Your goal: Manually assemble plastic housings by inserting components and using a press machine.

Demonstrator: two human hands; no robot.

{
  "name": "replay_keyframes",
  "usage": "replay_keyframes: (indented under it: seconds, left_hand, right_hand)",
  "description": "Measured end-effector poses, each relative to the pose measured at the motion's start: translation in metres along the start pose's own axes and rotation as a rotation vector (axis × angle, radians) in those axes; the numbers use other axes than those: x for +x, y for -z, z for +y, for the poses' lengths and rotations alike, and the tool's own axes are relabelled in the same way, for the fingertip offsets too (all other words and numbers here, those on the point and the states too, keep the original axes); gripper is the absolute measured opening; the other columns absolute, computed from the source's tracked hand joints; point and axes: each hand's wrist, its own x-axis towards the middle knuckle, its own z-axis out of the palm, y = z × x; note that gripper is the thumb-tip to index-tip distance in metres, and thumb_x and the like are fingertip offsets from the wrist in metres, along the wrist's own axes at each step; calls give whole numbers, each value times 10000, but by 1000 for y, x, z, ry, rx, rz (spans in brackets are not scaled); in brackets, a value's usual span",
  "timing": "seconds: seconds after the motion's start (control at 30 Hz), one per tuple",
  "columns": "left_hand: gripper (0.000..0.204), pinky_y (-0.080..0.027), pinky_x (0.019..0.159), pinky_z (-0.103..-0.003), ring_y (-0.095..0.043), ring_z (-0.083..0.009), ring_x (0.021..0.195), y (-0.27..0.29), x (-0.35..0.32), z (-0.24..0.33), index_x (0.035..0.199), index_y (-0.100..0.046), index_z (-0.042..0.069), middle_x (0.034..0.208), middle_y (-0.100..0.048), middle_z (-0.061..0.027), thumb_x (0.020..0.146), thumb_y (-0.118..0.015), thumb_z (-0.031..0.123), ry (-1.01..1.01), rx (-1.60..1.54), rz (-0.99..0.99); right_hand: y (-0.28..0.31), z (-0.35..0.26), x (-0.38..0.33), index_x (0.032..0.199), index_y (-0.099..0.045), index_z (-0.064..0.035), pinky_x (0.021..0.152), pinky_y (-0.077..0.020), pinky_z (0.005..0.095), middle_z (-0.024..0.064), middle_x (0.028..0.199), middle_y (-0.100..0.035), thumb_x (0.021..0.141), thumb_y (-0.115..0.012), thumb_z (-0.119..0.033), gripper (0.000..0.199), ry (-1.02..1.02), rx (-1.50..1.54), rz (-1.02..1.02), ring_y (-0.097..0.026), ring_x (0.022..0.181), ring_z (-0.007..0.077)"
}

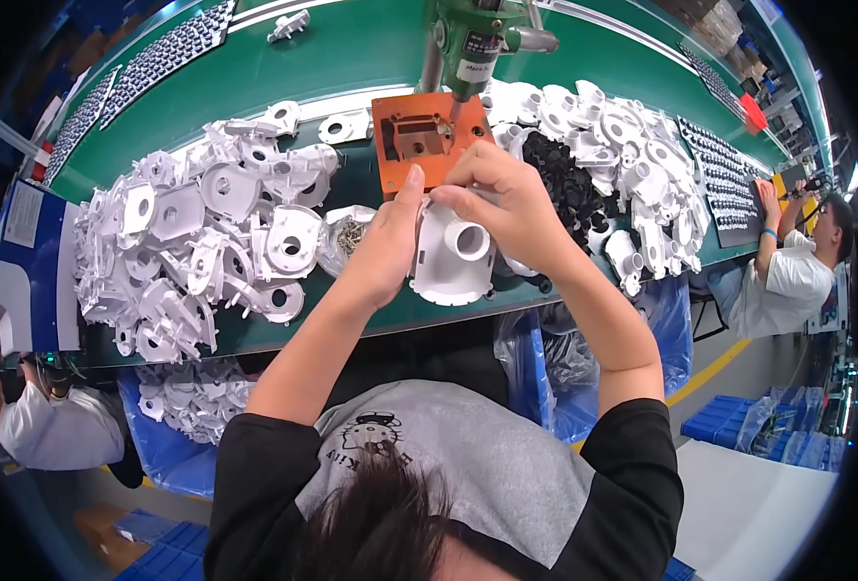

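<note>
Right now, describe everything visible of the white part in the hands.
The white part looks like plastic: a plate, rounded at its near end, with a short open tube rising from its face. The left hand holds its left edge, the right hand its far end, partly hiding it. It is held roughly tube side up, nearside of the orange block.
</note>
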Motion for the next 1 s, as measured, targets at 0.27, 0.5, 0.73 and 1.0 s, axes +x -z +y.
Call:
replay_keyframes:
  seconds: [0.27, 0.5, 0.73, 1.0]
  left_hand:
    - [499, -493, 764, -274, -592, -136, 902, 8, -6, -11, 1172, -461, -20, 1045, -576, -92, 964, -307, 407, 2, 113, 8]
    - [398, -422, 762, -239, -533, -87, 887, 16, -22, -8, 1173, -414, -2, 972, -569, -54, 900, -529, 263, 86, 198, -158]
    - [260, -445, 715, -237, -548, -95, 816, 18, -20, -7, 1044, -462, -11, 912, -579, -61, 897, -550, 184, -20, 298, -90]
    - [265, -392, 571, -248, -483, -95, 678, 62, 61, 42, 1030, -567, 0, 803, -561, -50, 901, -496, 220, -100, 862, 42]
  right_hand:
    - [-16, 20, -4, 836, -503, -10, 629, -416, 193, -2, 760, -511, 844, -618, -124, 162, -287, 404, -14, -489, 697, 51]
    - [-18, 25, -14, 900, -570, 36, 589, -448, 218, 48, 749, -594, 858, -589, -111, 154, -126, 149, -28, -533, 661, 56]
    - [-14, 38, -21, 872, -574, 32, 552, -418, 203, 20, 685, -585, 877, -571, -155, 187, -180, 119, 340, -519, 624, 46]
    - [93, 96, -29, 1002, -581, 9, 728, -467, 300, 142, 899, -617, 836, -568, -146, 228, -270, -557, 400, -601, 801, 225]
